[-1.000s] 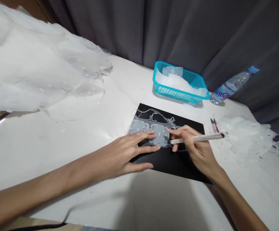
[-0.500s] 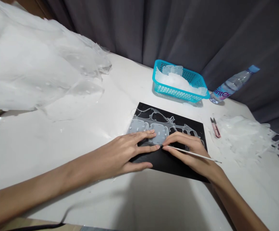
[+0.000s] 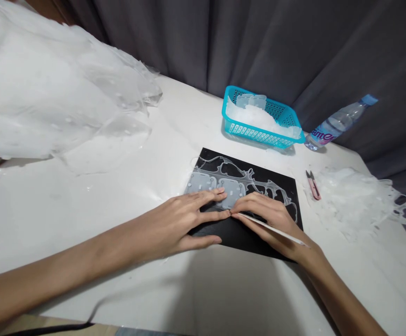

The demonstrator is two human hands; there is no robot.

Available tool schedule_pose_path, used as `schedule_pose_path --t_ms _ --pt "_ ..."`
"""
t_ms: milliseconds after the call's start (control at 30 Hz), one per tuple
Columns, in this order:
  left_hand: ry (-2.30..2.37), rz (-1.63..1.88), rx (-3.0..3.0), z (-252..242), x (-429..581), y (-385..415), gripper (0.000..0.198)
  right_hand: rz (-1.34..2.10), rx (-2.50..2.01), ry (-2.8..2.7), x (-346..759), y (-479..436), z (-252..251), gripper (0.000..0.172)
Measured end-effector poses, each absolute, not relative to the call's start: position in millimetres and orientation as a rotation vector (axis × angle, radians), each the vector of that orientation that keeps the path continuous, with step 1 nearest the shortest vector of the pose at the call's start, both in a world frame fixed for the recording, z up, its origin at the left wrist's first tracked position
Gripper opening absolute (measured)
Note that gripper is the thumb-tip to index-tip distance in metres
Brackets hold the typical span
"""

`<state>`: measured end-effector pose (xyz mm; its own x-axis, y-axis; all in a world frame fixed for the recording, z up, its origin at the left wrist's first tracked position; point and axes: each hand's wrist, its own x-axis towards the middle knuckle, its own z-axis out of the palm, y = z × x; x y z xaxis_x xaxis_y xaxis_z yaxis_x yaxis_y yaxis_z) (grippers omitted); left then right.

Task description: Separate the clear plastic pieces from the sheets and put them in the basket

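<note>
A translucent grey silicone sheet (image 3: 220, 184) with moulded pads and ragged trimmings lies on a black mat (image 3: 255, 233) on the white table. My left hand (image 3: 185, 224) rests flat on it, fingers spread, pressing the sheet's near edge. My right hand (image 3: 272, 219) is closed in a pinch on a thin white stick tool (image 3: 276, 229), whose tip touches the sheet's near edge right beside my left fingertips. The tool's handle lies back along my right hand toward the wrist.
A turquoise basket (image 3: 258, 135) of pale silicone pieces stands behind the mat. A water bottle (image 3: 332, 128) lies at the back right, small pink snips (image 3: 313, 184) and a heap of clear trimmings (image 3: 360, 200) to the right. A large pile of translucent sheets (image 3: 49, 98) fills the left.
My right hand has turned the stick tool from held high and sideways to low and flat, and slid left until its tip meets my left fingertips. My left hand has stayed put.
</note>
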<state>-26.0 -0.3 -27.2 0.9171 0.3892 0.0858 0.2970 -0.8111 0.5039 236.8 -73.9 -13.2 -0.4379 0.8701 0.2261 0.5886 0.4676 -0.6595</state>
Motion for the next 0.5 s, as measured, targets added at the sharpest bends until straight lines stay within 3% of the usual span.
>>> schedule_pose_path --t_ms 167,500 --pt "0.498 0.229 2.6 -29.2 -26.0 -0.1 0.055 0.504 -1.176 -2.259 236.8 -74.2 -10.3 0.019" --pt "0.501 0.268 2.562 -26.5 -26.9 0.3 0.054 0.662 -1.235 -2.182 246.2 -80.9 -9.2 0.016"
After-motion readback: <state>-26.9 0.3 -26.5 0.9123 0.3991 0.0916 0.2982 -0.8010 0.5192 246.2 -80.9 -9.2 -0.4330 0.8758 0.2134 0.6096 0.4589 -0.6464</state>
